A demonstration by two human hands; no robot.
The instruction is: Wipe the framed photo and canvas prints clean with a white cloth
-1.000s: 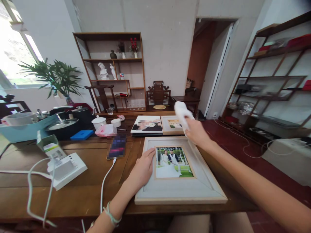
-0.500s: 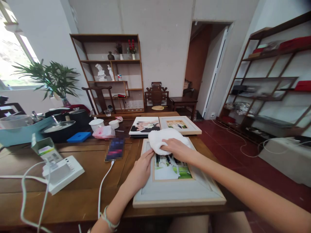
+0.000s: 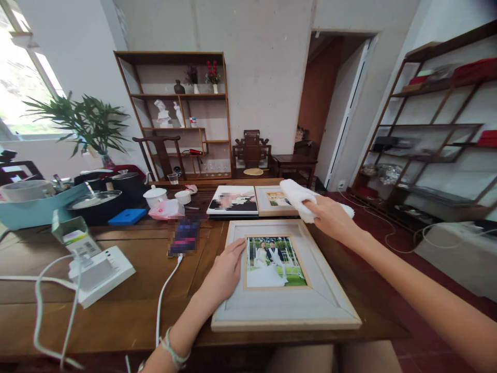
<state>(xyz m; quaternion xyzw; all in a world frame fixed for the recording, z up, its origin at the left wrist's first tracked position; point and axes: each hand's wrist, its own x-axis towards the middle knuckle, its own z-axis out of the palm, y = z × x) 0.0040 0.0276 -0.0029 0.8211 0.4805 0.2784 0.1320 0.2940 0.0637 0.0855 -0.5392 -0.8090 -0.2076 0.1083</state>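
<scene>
brown wooden desk (image 3: 116,321) bears a pale rectangular picture frame (image 3: 279,306) just right of the left hand (image 3: 225,267), whose unclosed fingers rest on it, apparently steadying it; the right hand (image 3: 331,215) clamps a fluffy white cloth (image 3: 297,197).

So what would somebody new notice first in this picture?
Probably the large pale picture frame near the front edge of the table, with the left hand resting on its left side. Next might be the white cloth bunched in the right hand, by the frame's far right corner. The leafy green plant near the bright window, off to the left, stands out too.
</scene>
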